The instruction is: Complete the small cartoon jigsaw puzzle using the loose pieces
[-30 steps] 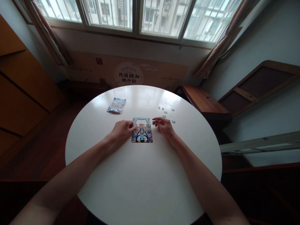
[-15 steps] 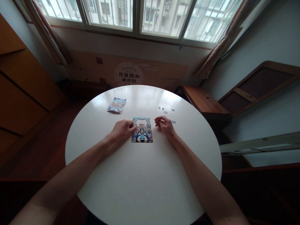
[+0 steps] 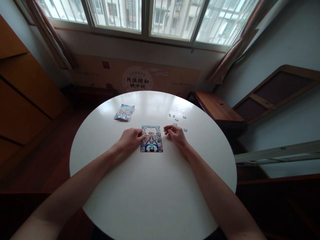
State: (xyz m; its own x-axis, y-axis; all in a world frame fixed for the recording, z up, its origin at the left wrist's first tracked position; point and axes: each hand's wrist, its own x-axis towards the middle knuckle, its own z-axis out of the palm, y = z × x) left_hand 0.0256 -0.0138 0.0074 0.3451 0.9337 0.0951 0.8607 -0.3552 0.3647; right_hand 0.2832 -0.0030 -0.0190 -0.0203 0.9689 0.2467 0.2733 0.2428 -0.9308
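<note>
Head view: left hand curled against one puzzle, grip unclear; right hand pinches one piece; six loose pieces nearby.

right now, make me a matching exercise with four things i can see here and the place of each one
Column one:
1. unfinished puzzle
2. printed packet
3. loose pieces
4. left hand

Column two:
A. beyond the left hand
B. at the puzzle's left edge
C. between the two hands
D. beyond and beside the right hand

Right pairs: 1-C, 2-A, 3-D, 4-B
</note>
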